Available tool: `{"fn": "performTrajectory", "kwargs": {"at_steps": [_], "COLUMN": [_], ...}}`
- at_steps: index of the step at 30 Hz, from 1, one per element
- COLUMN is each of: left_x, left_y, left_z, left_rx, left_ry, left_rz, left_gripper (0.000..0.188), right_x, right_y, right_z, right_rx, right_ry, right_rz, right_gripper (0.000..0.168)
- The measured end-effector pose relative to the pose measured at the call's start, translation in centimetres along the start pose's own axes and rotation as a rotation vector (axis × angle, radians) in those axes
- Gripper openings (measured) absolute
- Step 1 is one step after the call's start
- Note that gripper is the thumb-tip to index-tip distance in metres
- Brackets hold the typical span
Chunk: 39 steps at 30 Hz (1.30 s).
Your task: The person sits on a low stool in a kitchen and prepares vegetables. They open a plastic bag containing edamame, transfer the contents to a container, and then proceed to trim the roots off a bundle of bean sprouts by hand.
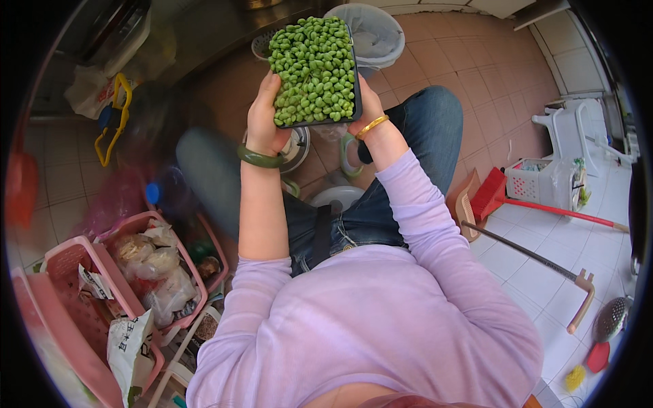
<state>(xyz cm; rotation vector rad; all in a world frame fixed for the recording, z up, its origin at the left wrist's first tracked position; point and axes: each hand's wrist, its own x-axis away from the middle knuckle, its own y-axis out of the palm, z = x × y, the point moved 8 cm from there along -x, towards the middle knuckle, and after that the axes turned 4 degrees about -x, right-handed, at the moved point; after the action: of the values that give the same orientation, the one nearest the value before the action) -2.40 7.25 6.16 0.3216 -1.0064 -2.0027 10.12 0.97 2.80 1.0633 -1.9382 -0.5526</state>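
A black plastic tray (358,102) heaped with shelled green beans (314,71) is held up in front of me, over my knees. My left hand (262,115) grips its left side, with the thumb up against the beans. On the opposite side my right hand (370,104) holds the edge, its fingers partly hidden under the tray. Clear plastic film (330,131) hangs below the near edge. Beneath, on the floor, a round metal vessel (302,155) is partly covered by my left hand and the tray.
Beyond the tray stand a bag-lined bin (380,43) and a white perforated basket (260,45). Pink baskets (201,285) with bagged goods are at my left. To the right are a red broom (490,196), a dustpan (463,204) and a white plastic stool (571,127).
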Motion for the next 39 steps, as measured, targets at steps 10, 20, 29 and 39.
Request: {"fn": "performTrajectory", "kwargs": {"at_steps": [10,20,29,39], "left_x": [-0.3,-2.0,-7.6,-6.0], "left_y": [0.7,-0.4,-1.8,-9.1], "left_z": [-2.1,-3.6,-2.3,1.1], "left_rx": [-0.179,-0.066,0.001,-0.116], "left_ry": [0.058,0.156,0.231,0.326], "left_rz": [0.105,0.167,0.249,0.435], "left_gripper": [0.048,0.059,0.053,0.055], "right_x": [-1.4,-6.6,-14.6,-21.0], "right_y": [-3.5,-6.4,-13.2,-17.8], "right_z": [-2.3,-0.6,-0.5,-0.4], "right_rx": [-0.004,-0.180,-0.451,-0.537], "right_ry": [-0.147,-0.156,-0.022,-0.001], "right_rz": [0.139,0.224,0.400,0.502], "right_gripper": [0.037,0.028,0.030,0.037]}}
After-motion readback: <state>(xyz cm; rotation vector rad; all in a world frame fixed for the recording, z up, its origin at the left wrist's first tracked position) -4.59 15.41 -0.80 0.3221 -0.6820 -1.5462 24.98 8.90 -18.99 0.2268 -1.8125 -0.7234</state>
